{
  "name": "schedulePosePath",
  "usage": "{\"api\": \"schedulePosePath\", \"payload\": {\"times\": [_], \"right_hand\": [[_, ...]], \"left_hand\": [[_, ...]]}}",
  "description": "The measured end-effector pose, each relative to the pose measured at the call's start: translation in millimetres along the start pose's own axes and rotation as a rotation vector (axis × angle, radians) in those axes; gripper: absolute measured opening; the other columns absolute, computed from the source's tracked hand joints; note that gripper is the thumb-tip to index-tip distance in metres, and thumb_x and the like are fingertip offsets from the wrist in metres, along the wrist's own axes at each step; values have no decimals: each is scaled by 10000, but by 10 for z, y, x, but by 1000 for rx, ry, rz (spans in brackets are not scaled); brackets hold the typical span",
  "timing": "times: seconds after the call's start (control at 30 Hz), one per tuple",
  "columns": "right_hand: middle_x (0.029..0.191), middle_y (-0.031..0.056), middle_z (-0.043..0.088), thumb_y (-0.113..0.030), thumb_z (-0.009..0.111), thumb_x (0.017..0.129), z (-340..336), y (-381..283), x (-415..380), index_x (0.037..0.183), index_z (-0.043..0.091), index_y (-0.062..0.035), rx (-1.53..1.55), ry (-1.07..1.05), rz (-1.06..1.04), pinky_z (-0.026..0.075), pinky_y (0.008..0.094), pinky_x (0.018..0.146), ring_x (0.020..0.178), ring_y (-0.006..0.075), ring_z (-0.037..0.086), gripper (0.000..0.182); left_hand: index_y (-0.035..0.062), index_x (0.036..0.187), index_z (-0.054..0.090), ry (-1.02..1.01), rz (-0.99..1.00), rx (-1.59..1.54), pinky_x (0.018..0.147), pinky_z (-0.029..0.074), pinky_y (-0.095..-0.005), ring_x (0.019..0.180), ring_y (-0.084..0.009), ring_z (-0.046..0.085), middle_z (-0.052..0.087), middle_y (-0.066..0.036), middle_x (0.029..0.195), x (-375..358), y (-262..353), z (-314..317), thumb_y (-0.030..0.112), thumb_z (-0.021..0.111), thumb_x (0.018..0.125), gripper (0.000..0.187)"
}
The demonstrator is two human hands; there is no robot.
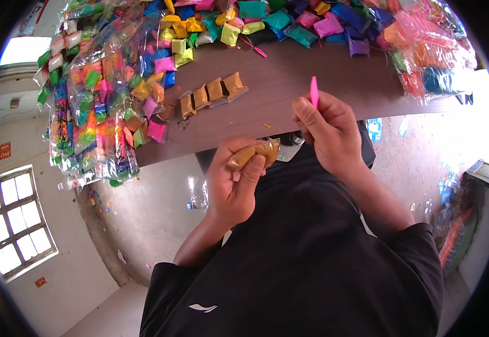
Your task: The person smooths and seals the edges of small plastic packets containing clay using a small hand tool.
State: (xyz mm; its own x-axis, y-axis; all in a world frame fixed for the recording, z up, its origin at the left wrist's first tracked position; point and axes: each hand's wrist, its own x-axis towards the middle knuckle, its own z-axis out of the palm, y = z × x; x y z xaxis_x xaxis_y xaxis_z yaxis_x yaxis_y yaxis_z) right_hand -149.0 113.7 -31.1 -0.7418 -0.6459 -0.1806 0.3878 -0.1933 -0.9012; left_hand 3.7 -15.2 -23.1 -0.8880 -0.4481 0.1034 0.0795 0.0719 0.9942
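Note:
My left hand point(237, 185) is closed on a clear packet of brown clay point(264, 150), with the thumb pressed on its front, just off the table's near edge. To its right, my right hand point(331, 129) pinches a pink plastic tool point(314, 90) whose tip points up. The two hands are apart. Beyond my left hand, a strip of several brown clay packets point(213, 92) lies on the brown table point(272, 81).
Bags of multicoloured clay packets point(98, 101) are heaped at the table's left. Loose coloured packets point(278, 21) line the far side, with another pink tool point(260, 51) beside them. More bagged packets point(427, 50) stand at the right. A window point(17, 222) is at the left.

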Motion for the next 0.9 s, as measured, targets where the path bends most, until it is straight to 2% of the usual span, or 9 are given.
{"api": "schedulePosePath", "payload": {"times": [0.03,0.13,0.23,0.27,0.37,0.6,0.67,0.83,0.9], "right_hand": [[749,-43,546,-154,668,1010,-32,-7,-15,886,638,-4,0,-1,1,390,252,591,689,36,451,197],[910,58,634,-81,763,902,-43,22,-13,911,665,16,-197,-282,-462,448,272,648,735,105,556,138],[934,87,653,-48,789,852,31,-84,-20,940,683,27,-363,-327,-517,475,287,671,747,155,608,158],[930,85,653,-23,778,849,24,-109,-38,937,691,25,-365,-335,-397,481,290,669,764,159,618,133],[919,90,651,-2,761,851,21,-104,-22,905,688,27,-325,-343,-326,478,290,660,750,157,607,96],[916,58,651,13,719,891,25,-148,-55,889,678,20,-394,-331,-379,468,284,662,765,120,592,42],[909,27,654,-36,717,938,53,-155,-63,911,681,20,-46,-165,-310,463,283,659,768,91,576,72],[892,0,642,-145,741,965,-179,-136,-24,938,694,16,57,-169,-72,478,237,713,793,59,559,170],[822,-18,635,-139,747,959,-226,-68,1,932,693,17,-127,-240,-43,485,226,719,762,55,559,166]], "left_hand": [[-19,1177,557,-3,24,26,711,499,-242,815,-113,602,652,-100,1066,7,31,11,125,621,1033,214],[-20,1172,562,-17,44,28,719,486,-233,812,-99,586,635,-83,1077,13,54,12,113,640,1023,214],[-24,1164,565,-67,62,37,731,470,-224,826,-86,568,614,-62,1064,25,-16,-15,98,653,1016,212],[-28,1161,566,-98,81,76,740,462,-219,840,-81,562,605,-52,1053,28,-36,-37,92,657,1013,211],[-17,1135,610,-111,45,213,780,498,-256,885,-117,645,672,-90,973,61,11,-62,49,661,997,162],[-6,1118,648,-97,40,174,754,510,-260,843,-123,658,700,-95,975,134,16,-41,70,681,990,153],[-21,1132,639,-136,-2,155,773,514,-251,859,-116,664,722,-93,1014,162,11,-47,87,675,1001,174],[-48,1162,613,-106,-174,-20,778,514,-240,857,-94,641,717,-70,1023,110,90,-52,111,653,1024,214],[-54,1170,605,-90,-181,-52,766,511,-238,843,-85,627,707,-57,1004,106,87,-75,117,644,1031,224]]}}
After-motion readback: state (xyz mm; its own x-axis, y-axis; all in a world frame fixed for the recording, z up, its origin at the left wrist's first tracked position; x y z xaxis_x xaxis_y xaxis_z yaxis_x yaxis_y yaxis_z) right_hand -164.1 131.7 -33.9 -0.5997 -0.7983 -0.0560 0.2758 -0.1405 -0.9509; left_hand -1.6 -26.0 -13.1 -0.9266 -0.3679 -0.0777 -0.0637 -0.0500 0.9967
